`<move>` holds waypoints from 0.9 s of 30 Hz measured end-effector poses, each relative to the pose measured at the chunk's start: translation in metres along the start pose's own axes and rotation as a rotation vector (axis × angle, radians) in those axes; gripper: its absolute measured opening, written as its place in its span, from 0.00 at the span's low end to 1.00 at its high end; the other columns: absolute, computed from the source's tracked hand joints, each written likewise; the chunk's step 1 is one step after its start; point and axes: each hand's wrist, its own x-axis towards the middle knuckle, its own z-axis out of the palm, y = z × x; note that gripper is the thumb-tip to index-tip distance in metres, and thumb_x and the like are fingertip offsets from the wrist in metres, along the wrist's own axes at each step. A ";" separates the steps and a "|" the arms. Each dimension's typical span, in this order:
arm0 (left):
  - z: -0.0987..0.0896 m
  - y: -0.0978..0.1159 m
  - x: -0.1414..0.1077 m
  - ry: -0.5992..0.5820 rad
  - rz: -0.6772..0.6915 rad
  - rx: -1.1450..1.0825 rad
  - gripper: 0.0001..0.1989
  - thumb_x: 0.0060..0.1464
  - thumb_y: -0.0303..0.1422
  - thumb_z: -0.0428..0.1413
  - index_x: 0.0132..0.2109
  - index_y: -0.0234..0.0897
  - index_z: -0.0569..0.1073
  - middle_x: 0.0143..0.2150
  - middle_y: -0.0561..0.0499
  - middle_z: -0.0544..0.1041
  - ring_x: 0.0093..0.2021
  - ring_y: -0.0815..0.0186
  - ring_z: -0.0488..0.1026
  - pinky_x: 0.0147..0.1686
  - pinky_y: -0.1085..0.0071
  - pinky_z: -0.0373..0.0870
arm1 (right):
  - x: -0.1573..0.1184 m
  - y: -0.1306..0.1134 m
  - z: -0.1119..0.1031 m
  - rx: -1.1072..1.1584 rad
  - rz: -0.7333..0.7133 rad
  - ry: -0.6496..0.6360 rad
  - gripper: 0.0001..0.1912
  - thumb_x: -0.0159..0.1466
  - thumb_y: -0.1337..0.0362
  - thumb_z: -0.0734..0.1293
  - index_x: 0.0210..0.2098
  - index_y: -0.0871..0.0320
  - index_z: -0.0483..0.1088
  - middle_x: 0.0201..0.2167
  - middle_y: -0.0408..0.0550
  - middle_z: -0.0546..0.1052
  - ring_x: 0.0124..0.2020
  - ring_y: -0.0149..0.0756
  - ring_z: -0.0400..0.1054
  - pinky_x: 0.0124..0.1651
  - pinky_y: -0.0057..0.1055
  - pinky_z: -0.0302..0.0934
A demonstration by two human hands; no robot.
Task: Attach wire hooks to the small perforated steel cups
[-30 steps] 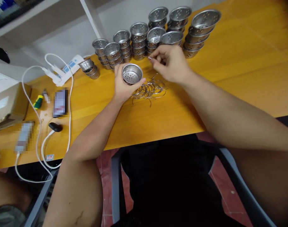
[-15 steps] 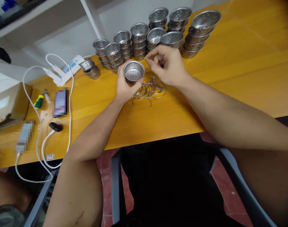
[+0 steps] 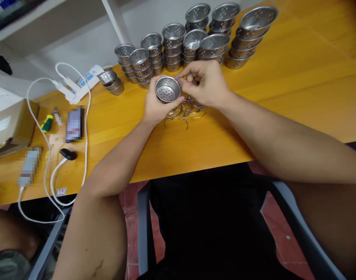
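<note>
Perforated metal cup [image 3: 167, 89]: gripping with left hand [image 3: 155, 103] (mouth up, probably for access), pinching apparent wire [image 3: 176, 79] by rim with right hand [image 3: 207, 81].

Toward the upper left of the frame, a white power strip [image 3: 88, 79] is lying at a slant, and white cables [image 3: 87, 149] are looping down below it. At left, a pixelated, dark-edged device [image 3: 74, 125] is resting beside a green-and-yellow handle [image 3: 47, 123]. A cardboard box [image 3: 23, 120] is sitting at the left edge. Lower down, I'm seeing a small black rounded object [image 3: 68, 154] lying above a numbered sticker [image 3: 61, 191].
</note>
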 end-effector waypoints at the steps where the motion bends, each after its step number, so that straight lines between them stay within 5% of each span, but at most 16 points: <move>1: 0.001 0.000 0.000 0.004 0.008 -0.007 0.48 0.48 0.68 0.70 0.63 0.48 0.62 0.58 0.47 0.74 0.59 0.52 0.78 0.64 0.52 0.75 | 0.000 0.000 0.001 -0.007 0.006 0.009 0.17 0.73 0.46 0.75 0.40 0.54 0.79 0.24 0.42 0.68 0.23 0.34 0.57 0.28 0.36 0.58; 7: 0.003 0.004 0.000 0.006 0.049 -0.049 0.51 0.44 0.68 0.72 0.64 0.49 0.61 0.57 0.48 0.74 0.57 0.52 0.80 0.61 0.53 0.78 | 0.000 0.001 0.006 -0.028 0.025 0.063 0.08 0.71 0.58 0.76 0.39 0.54 0.78 0.23 0.42 0.68 0.23 0.35 0.58 0.29 0.36 0.58; 18: 0.000 0.013 -0.001 -0.050 0.040 -0.039 0.46 0.52 0.66 0.69 0.65 0.48 0.61 0.57 0.47 0.74 0.58 0.54 0.78 0.64 0.54 0.73 | 0.001 -0.004 0.013 -0.014 0.109 0.078 0.15 0.71 0.45 0.76 0.44 0.48 0.78 0.24 0.43 0.72 0.28 0.41 0.66 0.30 0.39 0.68; 23: -0.002 0.009 -0.003 -0.089 -0.019 -0.146 0.35 0.63 0.63 0.62 0.65 0.49 0.64 0.58 0.48 0.77 0.57 0.57 0.80 0.61 0.58 0.74 | 0.003 -0.013 -0.004 0.329 0.086 -0.160 0.28 0.70 0.34 0.75 0.45 0.53 0.79 0.29 0.44 0.75 0.25 0.34 0.66 0.28 0.33 0.66; 27: -0.003 0.007 -0.003 -0.141 0.004 -0.201 0.36 0.61 0.63 0.64 0.65 0.49 0.65 0.57 0.48 0.78 0.56 0.58 0.80 0.60 0.57 0.76 | 0.003 -0.013 -0.011 0.423 0.112 -0.271 0.29 0.64 0.37 0.82 0.46 0.54 0.78 0.29 0.41 0.74 0.28 0.33 0.69 0.31 0.30 0.70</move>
